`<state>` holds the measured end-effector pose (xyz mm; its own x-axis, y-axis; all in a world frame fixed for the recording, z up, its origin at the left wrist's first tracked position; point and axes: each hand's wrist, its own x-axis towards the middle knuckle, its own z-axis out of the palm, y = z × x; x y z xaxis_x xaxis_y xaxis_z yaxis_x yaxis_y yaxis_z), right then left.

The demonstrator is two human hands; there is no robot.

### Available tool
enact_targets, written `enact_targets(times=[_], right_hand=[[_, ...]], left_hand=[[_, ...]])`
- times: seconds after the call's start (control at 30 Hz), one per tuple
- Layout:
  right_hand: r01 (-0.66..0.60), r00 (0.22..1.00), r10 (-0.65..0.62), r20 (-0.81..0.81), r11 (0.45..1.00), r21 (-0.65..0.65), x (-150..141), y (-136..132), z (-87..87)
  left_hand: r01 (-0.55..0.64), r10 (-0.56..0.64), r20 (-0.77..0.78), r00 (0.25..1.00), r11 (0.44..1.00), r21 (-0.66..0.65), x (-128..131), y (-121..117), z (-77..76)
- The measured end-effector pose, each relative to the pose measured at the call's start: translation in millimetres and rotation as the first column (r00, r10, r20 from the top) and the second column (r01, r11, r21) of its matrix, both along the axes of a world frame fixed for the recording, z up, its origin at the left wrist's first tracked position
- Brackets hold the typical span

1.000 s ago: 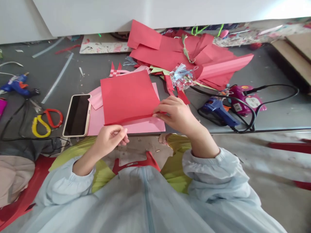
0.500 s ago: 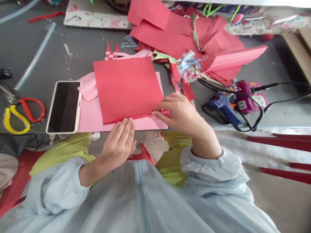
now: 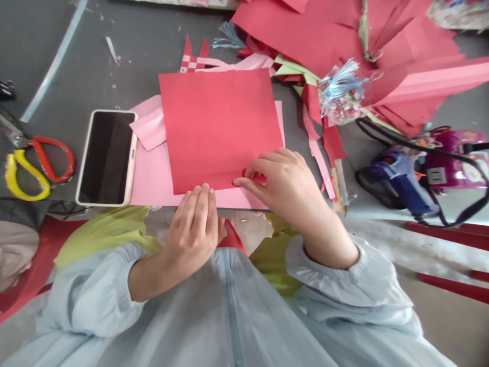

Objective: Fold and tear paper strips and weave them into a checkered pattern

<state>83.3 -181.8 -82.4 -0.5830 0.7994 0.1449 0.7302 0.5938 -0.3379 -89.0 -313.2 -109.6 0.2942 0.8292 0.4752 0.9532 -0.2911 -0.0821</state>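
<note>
Right hand (image 3: 284,176) pinches red paper (image 3: 221,125), maybe folding its edge; beside those fingers, left hand (image 3: 194,232) grips nothing. Pressing seems needed.

Red paper sheet (image 3: 223,125), near-right corner curled, atop pink paper (image 3: 151,176)

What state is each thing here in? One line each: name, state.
Red sheet: mostly flat, curled near right corner
Pink sheet: partly covered
Left hand: fingers extended
Right hand: pinching red sheet's edge
Phone: face up, screen dark
Scissors: handles apart
Glue gun: unheld
</note>
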Motion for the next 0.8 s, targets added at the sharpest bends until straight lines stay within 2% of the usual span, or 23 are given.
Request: enact_targets(times=[0.23,0.37,0.63,0.8], right_hand=[[-0.009,1.000,0.008,-0.011,1.000,-0.004,1,-1,1.1],[-0.023,1.000,0.024,0.013,1.000,-0.009,1,-1,3.1],[-0.033,0.999,0.034,0.040,0.999,-0.023,3,1,4.3],[-0.031,0.999,0.033,0.042,0.998,-0.058,3,2,5.2]], left_hand=[[-0.099,0.097,-0.034,0.995,0.993,-0.058,-4,-5,16.9],[-0.123,0.119,-0.048,0.992,0.990,-0.069,-6,-9,21.4],[-0.141,0.141,-0.005,0.990,0.988,-0.060,-7,-11,19.6],[-0.134,0.146,0.105,0.984,0.985,-0.109,-9,-11,14.8]])
